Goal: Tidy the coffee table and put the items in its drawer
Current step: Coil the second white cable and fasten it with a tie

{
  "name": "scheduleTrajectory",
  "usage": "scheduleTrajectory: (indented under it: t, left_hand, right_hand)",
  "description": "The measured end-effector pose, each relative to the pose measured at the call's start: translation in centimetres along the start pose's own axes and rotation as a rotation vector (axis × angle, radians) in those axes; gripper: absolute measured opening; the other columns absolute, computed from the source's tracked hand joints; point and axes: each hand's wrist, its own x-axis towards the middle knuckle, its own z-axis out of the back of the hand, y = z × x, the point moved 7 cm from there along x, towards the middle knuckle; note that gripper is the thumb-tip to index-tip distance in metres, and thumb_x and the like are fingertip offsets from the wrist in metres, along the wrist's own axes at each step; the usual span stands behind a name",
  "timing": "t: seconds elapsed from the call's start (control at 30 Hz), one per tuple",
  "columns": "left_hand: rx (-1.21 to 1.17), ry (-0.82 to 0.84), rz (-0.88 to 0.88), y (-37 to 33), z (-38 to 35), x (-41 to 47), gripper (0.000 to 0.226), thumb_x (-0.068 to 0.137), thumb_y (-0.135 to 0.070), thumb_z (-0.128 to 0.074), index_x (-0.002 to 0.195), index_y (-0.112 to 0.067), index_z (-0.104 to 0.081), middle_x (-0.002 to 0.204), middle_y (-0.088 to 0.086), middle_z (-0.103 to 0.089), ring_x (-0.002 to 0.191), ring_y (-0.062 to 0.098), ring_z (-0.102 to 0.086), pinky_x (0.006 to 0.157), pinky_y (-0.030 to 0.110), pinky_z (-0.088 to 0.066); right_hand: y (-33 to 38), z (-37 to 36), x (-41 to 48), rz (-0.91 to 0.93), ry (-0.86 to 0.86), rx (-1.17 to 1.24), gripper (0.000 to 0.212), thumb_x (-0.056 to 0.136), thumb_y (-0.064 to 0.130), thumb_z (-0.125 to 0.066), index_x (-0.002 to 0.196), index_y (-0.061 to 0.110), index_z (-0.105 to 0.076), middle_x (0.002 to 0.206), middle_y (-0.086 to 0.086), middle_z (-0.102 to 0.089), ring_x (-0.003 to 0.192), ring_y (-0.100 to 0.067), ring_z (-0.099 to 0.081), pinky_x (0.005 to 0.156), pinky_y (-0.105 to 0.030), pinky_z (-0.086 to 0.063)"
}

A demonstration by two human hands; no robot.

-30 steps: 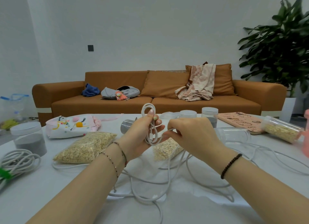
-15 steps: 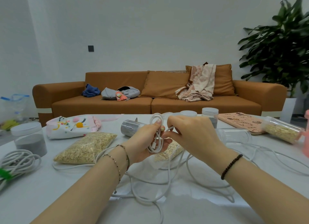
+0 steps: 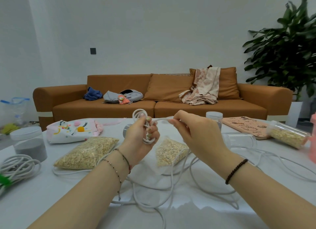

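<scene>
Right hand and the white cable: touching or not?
Touching. Head view: the right hand pinches a strand of the white cable, which runs to the coil gripped by the left hand.

- Left hand (image 3: 141, 136) is raised at centre, palm toward the right hand, fingers curled round a coiled white cable (image 3: 138, 111); its forearm enters from 7 o'clock.
- Right hand (image 3: 195, 134), at the left's 3 o'clock, pinches a cable strand between thumb and fingertips; its forearm enters from 4 o'clock.

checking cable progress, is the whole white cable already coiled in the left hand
No, the left hand grips only a few loops, while most of the white cable lies loose on the table.
</scene>
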Motion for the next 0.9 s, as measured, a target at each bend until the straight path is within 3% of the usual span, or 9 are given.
scheduleTrajectory:
  t: [0.13,0.27,0.4,0.5,0.7,0.9]
  left_hand:
    - [-0.194,-0.094,-0.145,-2.3,1.2,0.5,0.042,0.107,-0.039,-0.036,0.079,-0.01,-0.048,0.053,0.002,-0.049,0.036,0.006,-0.035,0.035,0.015,-0.029]
    - [-0.21,-0.097,-0.169,-2.6,1.3,0.4,0.041,0.106,-0.041,-0.038,0.081,-0.011,-0.049,0.053,0.002,-0.05,0.036,0.007,-0.035,0.036,0.015,-0.03]
    - [0.041,-0.027,-0.116,-1.2,0.0,-0.2,0.034,0.105,-0.041,-0.04,0.088,-0.012,-0.048,0.056,0.0,-0.048,0.039,0.006,-0.031,0.038,0.016,-0.027]
    - [0.285,0.032,-0.082,0.2,-1.0,-0.9,0.036,0.104,-0.045,-0.041,0.089,-0.013,-0.049,0.055,-0.002,-0.04,0.04,0.006,-0.028,0.038,0.017,-0.024]
    - [0.484,0.136,-0.055,1.2,-2.3,-1.6,0.05,0.093,-0.063,-0.041,0.087,-0.014,-0.047,0.056,-0.004,-0.026,0.044,0.007,-0.021,0.04,0.017,-0.02]
    - [0.688,0.246,-0.085,2.4,-2.4,-1.7,0.03,0.102,-0.04,-0.049,0.084,-0.016,-0.048,0.056,-0.004,-0.028,0.044,0.007,-0.022,0.041,0.017,-0.021]
  right_hand:
    - [-1.0,-0.5,0.0,-0.155,0.066,0.167,0.039,0.099,0.053,-0.043,0.08,0.022,-0.06,0.05,0.01,-0.045,0.049,-0.013,-0.046,0.046,-0.023,-0.028]
    - [-1.3,-0.8,-0.2,-0.221,0.082,0.328,0.03,0.101,0.041,-0.052,0.081,0.02,-0.061,0.05,0.006,-0.046,0.048,-0.016,-0.045,0.046,-0.029,-0.032]
    - [-1.9,-0.9,-0.2,-0.304,0.066,0.451,0.028,0.102,0.036,-0.055,0.079,0.022,-0.063,0.054,0.001,-0.048,0.049,-0.013,-0.041,0.048,-0.034,-0.032]
    - [-2.0,-1.0,-0.3,-0.315,0.077,0.408,0.029,0.102,0.037,-0.054,0.077,0.025,-0.062,0.054,0.002,-0.051,0.05,-0.015,-0.044,0.049,-0.041,-0.036]
    - [-2.8,-0.8,-0.4,-0.359,0.059,0.256,0.031,0.101,0.04,-0.054,0.073,0.026,-0.059,0.052,0.004,-0.051,0.053,-0.017,-0.049,0.049,-0.034,-0.035]
    - [-2.8,-1.2,-0.5,-0.363,0.076,0.304,0.03,0.102,0.038,-0.053,0.077,0.024,-0.06,0.056,0.004,-0.054,0.053,-0.016,-0.049,0.052,-0.039,-0.04]
